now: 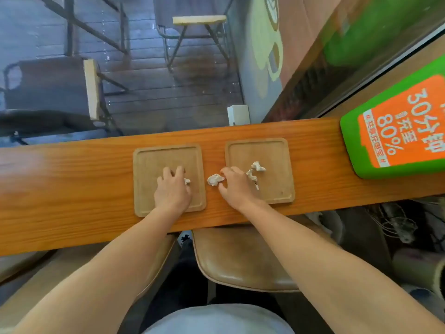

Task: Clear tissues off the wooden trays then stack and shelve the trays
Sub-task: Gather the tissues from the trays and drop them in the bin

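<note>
Matt wooden trays (149,165), glossy wood counter (72,184) (visible grain), crumpled paper tissues (215,179)

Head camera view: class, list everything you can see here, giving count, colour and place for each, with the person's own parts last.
Wooden trays: 2, light brown, side by side on the counter; left tray, right tray.
Tissues: at least 4 crumpled, white; one on the counter between the trays, two on the right tray, a scrap under the left hand.
Counter: 1, orange-brown wood, across the middle.
Sign: 1, green and orange, right end of the counter.
Stool: 1, brown, below the counter.
Folding chairs: 2, dark frames, outside the window.
Left hand: on the left tray.
Right hand: at the right tray's left edge.
</note>
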A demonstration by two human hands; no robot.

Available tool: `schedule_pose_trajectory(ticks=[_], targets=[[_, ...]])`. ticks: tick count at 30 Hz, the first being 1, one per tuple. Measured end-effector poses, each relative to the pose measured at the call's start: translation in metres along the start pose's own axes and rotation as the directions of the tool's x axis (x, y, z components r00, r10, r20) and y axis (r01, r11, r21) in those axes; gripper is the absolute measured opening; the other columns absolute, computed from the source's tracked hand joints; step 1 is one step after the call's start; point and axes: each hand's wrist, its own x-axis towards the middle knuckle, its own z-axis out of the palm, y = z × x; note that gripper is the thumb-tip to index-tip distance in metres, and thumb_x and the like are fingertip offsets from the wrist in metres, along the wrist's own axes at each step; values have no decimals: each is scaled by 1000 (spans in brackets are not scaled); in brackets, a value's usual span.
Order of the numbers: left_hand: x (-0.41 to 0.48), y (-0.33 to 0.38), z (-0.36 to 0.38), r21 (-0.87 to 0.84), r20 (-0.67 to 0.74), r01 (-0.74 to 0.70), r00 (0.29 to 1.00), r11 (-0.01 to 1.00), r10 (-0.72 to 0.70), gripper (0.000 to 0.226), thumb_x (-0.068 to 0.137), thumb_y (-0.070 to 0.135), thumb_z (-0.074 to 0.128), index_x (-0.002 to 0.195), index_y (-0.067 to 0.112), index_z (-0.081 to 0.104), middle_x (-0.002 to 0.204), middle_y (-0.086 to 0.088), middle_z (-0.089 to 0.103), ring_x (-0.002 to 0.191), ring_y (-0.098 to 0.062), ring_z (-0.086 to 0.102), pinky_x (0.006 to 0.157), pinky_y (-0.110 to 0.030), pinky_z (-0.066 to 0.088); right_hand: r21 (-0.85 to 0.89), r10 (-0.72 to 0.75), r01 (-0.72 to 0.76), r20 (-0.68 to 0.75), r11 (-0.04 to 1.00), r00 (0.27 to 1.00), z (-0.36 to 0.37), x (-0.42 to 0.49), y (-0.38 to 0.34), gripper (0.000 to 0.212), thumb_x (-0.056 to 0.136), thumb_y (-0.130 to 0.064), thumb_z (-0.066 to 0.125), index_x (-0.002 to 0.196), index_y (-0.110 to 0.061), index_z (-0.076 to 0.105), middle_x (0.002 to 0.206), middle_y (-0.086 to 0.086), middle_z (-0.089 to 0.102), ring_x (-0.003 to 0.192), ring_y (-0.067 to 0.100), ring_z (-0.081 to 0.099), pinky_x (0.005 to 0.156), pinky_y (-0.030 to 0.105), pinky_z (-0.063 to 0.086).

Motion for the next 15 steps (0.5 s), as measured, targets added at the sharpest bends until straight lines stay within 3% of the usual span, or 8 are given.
schedule_pose_trajectory(ticks=[7,12,13,15], targets=[[9,-6,8,-40,19,10,1000,999,-9,27,93,25,54,120,25,52,113,-12,47,93,-32,54,65,-40,50,-93,-54,62,85,994,995,22,27,-9,24,93,-11,53,116,-13,60,114,10,50,91,31,54,67,38,49],[11,-3,9,-110,35,-44,998,993,48,18,95,20,53,112,19,57,104,-10,48,84,-29,55,70,-42,54,-106,-43,59,146,993,988,32,33,-14,20,95,-10,52,112,-10,62,123,17,48,104,38,54,83,45,51],[11,-3,9,-110,44,-51,997,993,57,15,95,19,54,109,17,58,103,-10,49,83,-29,55,70,-41,54,-88,-43,57,150,995,988,33,32,-16,20,94,-8,51,111,-9,62,124,19,49,105,39,54,81,44,49],[12,-4,9,-112,64,-68,995,991,75,12,93,17,56,104,14,59,101,-9,49,80,-28,54,68,-38,50,-113,-49,64,130,992,990,35,30,-18,13,91,1,50,100,-6,57,114,17,48,95,36,54,64,39,42]])
